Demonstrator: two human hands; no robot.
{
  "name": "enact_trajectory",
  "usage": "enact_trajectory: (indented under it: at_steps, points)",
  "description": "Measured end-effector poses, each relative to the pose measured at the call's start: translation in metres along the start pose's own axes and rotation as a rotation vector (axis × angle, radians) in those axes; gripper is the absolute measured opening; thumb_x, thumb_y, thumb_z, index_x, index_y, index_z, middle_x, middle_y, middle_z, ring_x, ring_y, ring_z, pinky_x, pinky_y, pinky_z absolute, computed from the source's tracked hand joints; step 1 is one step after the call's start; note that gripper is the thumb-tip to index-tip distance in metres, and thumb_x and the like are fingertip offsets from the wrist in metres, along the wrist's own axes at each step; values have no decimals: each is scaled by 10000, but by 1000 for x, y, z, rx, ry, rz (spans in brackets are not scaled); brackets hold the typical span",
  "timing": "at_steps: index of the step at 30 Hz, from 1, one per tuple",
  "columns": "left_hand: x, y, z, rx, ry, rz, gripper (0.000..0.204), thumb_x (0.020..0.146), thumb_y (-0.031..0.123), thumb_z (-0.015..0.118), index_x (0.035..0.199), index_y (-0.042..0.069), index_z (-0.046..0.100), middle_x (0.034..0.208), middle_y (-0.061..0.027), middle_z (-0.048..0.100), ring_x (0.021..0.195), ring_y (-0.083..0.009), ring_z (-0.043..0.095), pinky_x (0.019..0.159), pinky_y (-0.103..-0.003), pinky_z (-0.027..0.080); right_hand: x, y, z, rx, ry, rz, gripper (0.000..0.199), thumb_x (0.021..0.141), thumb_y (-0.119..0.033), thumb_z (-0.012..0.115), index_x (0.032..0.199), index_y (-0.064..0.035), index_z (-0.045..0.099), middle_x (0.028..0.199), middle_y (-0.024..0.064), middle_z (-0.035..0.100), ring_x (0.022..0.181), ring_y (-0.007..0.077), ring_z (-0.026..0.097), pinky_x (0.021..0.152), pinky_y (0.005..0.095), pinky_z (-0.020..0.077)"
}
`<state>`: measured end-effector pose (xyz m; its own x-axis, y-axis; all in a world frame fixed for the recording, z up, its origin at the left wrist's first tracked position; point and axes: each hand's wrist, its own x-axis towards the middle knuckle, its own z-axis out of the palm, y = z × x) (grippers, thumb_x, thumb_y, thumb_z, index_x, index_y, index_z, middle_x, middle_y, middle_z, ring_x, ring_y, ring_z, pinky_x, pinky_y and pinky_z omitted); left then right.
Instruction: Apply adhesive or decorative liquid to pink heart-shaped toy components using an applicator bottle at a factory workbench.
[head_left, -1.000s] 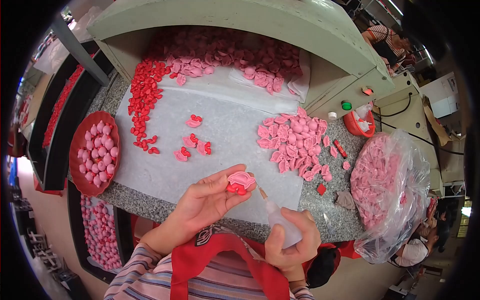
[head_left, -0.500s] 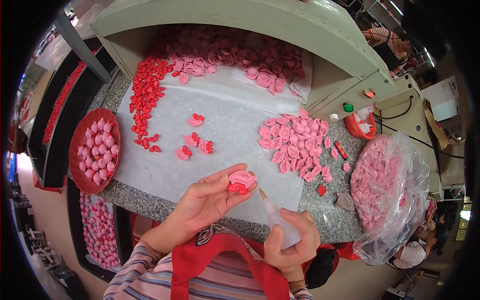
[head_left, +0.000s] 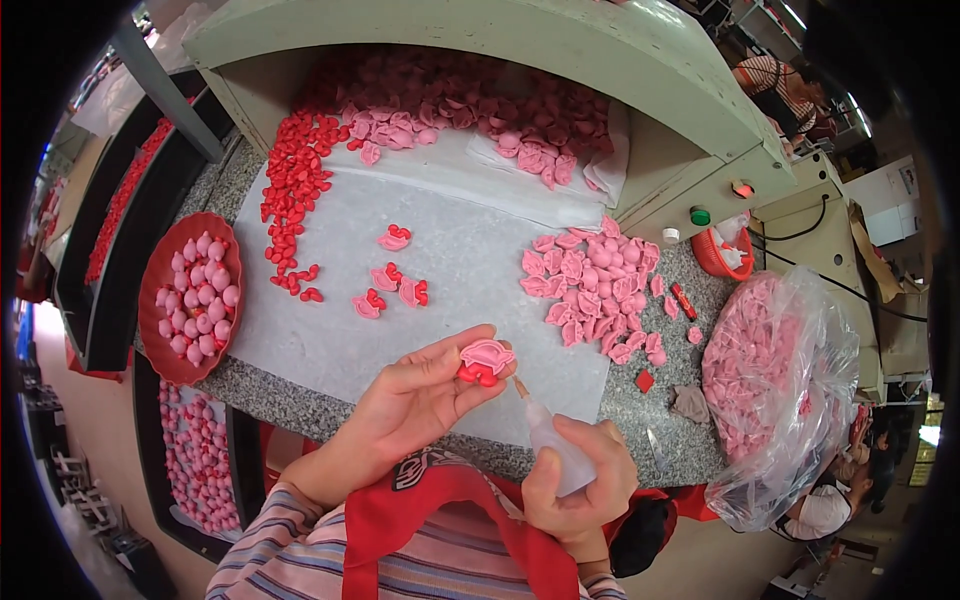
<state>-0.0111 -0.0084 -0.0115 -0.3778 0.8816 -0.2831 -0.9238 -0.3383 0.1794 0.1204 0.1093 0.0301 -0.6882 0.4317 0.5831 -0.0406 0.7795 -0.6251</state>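
Between the fingertips of my left hand (head_left: 425, 392) is a small pink shell-like piece (head_left: 487, 354) with a red part (head_left: 477, 374) along its lower edge. My right hand (head_left: 588, 482) grips a soft white squeeze bottle (head_left: 556, 450), its thin tip (head_left: 520, 387) just right of the held piece. Whether the tip touches the piece I cannot tell. Beyond my hands, several joined pink-and-red pieces (head_left: 395, 237) lie on white paper (head_left: 345, 345). A heap of loose pink pieces (head_left: 590, 285) spreads to the right, and small red pieces (head_left: 285, 205) form a band at the left.
A red scalloped bowl (head_left: 163, 362) of round pink pieces stands at the left. More pink pieces lie inside a pale green hood (head_left: 480, 30). At right are a red basket (head_left: 705, 252) and a clear bag (head_left: 825, 370) of pink pieces. Black trays (head_left: 155, 460) flank the left side.
The squeeze bottle and my right hand have shifted very slightly to the left. My left hand still holds the pink-and-red piece in nearly the same place.
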Motion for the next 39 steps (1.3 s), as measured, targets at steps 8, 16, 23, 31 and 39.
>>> enact_trajectory:
  at_steps: [8,16,23,31,39]
  points:
    - [1,0,-2,7,-5,2,476,863,130,505,1263,-60,330,1206,-203,454,1160,-296,436,1005,-363,352,2,3,2,33,-9,-124,249,657,-58,607,888,25,567,684,94,616,425,171,477,404,251,357]
    - [1,-1,0,3,-10,4,479,864,129,502,1267,-59,324,1213,-203,446,1159,-295,436,1002,-361,355,2,3,2,35,14,-128,241,654,-63,606,875,25,571,661,90,610,417,166,470,398,249,353]
    - [1,0,-1,4,-10,5,475,869,128,492,1270,-59,318,1213,-204,446,1152,-294,442,1001,-363,357,1,4,2,46,8,-133,238,654,-67,601,872,24,572,638,86,599,408,164,453,389,247,347]
    - [0,-1,1,11,-9,14,451,876,129,481,1260,-57,335,1192,-190,469,1116,-267,474,993,-354,368,2,1,-1,51,-11,-130,254,633,-67,604,870,20,576,619,79,593,396,157,443,386,243,345]
    - [0,-1,2,26,1,11,440,874,125,483,1251,-56,348,1181,-178,479,1104,-255,483,983,-345,379,3,0,1,59,-45,-154,265,620,-64,607,871,17,579,611,70,588,394,153,444,383,239,343]
